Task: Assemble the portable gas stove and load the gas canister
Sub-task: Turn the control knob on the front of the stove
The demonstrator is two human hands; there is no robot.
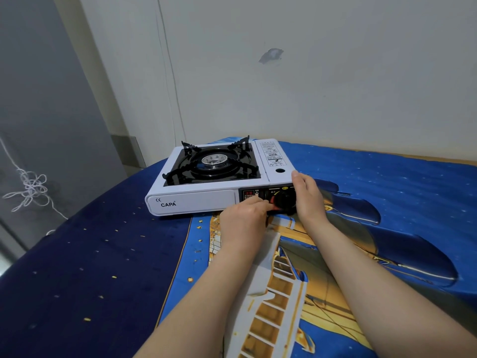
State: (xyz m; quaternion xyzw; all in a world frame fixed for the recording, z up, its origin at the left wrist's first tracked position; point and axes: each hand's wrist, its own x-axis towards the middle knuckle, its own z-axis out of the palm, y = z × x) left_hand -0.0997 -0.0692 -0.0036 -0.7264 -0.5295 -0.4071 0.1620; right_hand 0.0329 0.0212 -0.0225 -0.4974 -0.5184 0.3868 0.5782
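Note:
A white portable gas stove (pixel 196 200) sits on a blue patterned cloth, its black pan support and burner (pixel 214 161) on top. The canister compartment lid (pixel 272 158) on the right side is shut, so no canister is visible. My left hand (pixel 244 219) pinches the red lever (pixel 273 204) on the black control panel. The black round knob (pixel 284 200) sits just right of that lever. My right hand (pixel 307 195) rests against the stove's front right corner, thumb on the top edge, fingers beside the knob.
The blue cloth (pixel 103 267) with a yellow ship print covers the surface. A wall stands right behind the stove. A white tangled cord (pixel 32 187) hangs at the left by a grey door.

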